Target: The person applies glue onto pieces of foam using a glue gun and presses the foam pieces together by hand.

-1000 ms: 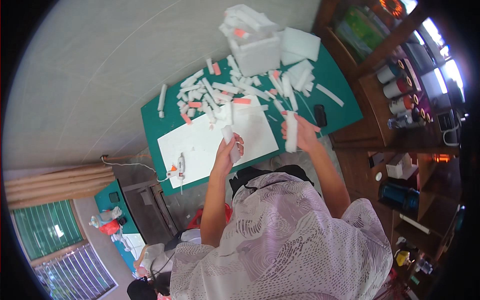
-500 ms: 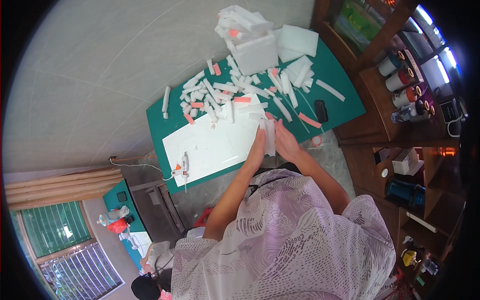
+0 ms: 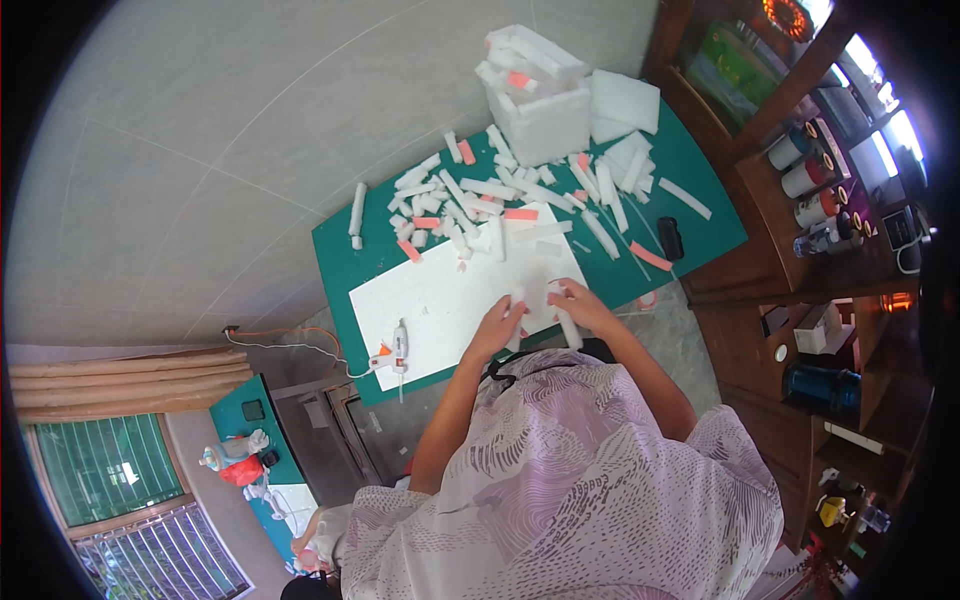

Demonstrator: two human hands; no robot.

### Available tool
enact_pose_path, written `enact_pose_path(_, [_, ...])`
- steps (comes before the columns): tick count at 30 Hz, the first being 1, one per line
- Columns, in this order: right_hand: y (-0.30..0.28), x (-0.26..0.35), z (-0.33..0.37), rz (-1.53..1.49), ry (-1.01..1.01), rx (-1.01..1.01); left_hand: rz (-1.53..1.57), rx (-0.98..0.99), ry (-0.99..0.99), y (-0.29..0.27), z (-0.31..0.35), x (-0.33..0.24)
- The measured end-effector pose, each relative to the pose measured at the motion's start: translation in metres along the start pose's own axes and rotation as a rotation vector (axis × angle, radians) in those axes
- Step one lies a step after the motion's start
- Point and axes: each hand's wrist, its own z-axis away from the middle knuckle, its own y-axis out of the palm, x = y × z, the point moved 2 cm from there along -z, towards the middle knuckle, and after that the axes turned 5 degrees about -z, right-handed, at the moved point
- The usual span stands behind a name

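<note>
At the near edge of the white board, my left hand is closed on a white foam piece, partly hidden by the fingers. My right hand grips a white foam strip that slants down toward my body. A gap separates the two pieces. Beyond my hands, a pale strip lies on the board. Several white foam offcuts and pink foam pieces are heaped at the board's far side.
A hot glue gun rests on the board's left, its cord running to the wall. At the back of the green table stands a white foam box filled with pieces. A black case lies right. A wooden cabinet borders the right side.
My hands were together with foam between the palms; now they are apart, each with its own piece. The whole view has shifted slightly, so the table appears farther right and lower.
</note>
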Motion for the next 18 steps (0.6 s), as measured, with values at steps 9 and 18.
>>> enact_pose_path(9, [0.024, 0.045, -0.028, 0.222, -0.312, -0.406, -0.096, -0.442, 0.171, -0.101, 0.031, 0.062])
enact_pose_path(18, [0.033, -0.081, -0.056, 0.439, 0.000, -0.596, -1.003, -0.460, 0.021, -0.121, 0.027, 0.120])
